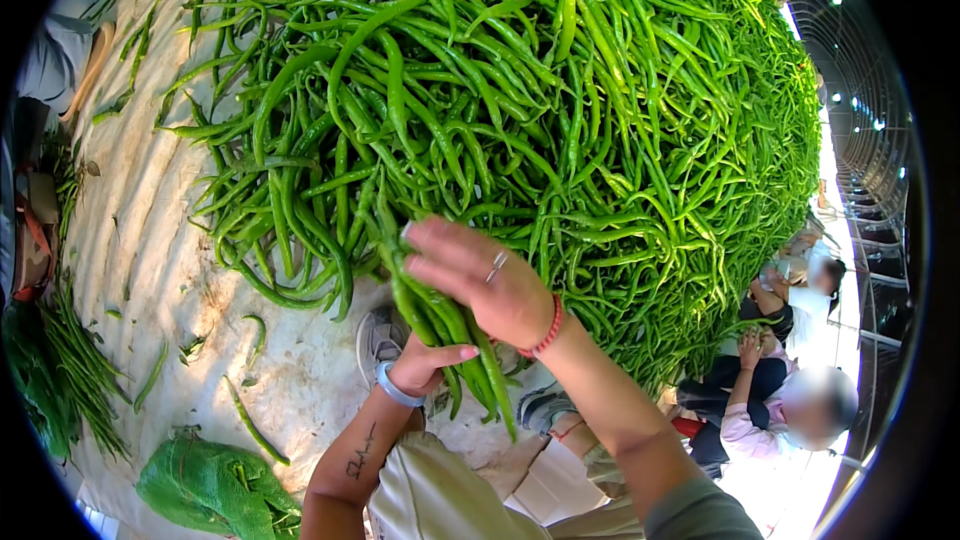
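My left hand [422, 362] is closed around a small bunch of long green chili peppers [440, 320], held in front of my knees. A pale band circles its wrist. Over the upper part of the bunch lies my right hand [480, 280], its fingers stretched out and slightly blurred by motion. It wears a ring and a red beaded bracelet, and its palm faces the peppers; whether it touches them is hard to tell. Just beyond both hands rises a large pile of green chili peppers [480, 130].
A pale ground sheet [150, 230] with a few loose peppers spreads to the left. Near its front lies a green mesh sack [215, 485]. Bundled peppers [85, 370] sit at the left edge. Two people [770, 410] sit beside the pile at right. My shoe [380, 340] is close by.
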Tool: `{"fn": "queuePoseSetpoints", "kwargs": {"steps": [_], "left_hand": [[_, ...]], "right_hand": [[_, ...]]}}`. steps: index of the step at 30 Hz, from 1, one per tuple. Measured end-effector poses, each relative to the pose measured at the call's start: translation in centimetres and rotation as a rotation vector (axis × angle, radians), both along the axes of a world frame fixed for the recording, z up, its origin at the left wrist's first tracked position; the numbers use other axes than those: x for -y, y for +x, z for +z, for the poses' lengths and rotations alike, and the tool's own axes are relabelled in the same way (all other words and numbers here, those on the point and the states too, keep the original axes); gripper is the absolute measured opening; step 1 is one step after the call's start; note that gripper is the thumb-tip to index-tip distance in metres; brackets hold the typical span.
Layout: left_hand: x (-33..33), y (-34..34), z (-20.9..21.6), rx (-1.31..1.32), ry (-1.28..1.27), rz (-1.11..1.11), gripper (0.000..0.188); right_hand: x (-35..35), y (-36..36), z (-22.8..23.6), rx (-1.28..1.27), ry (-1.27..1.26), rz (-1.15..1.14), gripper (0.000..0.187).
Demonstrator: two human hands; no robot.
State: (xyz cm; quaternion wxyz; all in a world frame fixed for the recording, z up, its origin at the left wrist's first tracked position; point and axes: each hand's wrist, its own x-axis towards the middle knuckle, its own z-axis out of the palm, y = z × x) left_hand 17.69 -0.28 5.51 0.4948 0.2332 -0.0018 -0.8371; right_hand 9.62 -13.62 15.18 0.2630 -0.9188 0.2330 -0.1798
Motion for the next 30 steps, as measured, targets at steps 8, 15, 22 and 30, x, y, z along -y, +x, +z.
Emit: {"fn": "queuePoseSetpoints", "kwargs": {"steps": [8,15,22,30], "left_hand": [[-0.1,-0.3,0.4,-0.097,-0.133,0.285,0.077],[-0.5,0.7,0.2,-0.324,-0.045,0.325,0.075],[-0.2,0.2,0.5,-0.129,-0.162,0.283,0.068],[-0.4,1.9,0.5,-0.112,-0.11,0.303,0.069]], "right_hand": [[5.4,-2.2,-11.8,-0.258,0.322,-0.82,0.038],[9.0,-1.8,-6.6,0.044,0.065,-0.665,0.034],[20.1,5.6,-4.3,-0.382,0.026,-0.566,0.05],[12.0,-0.7,1.0,0.353,0.276,-0.62,0.024]]}}
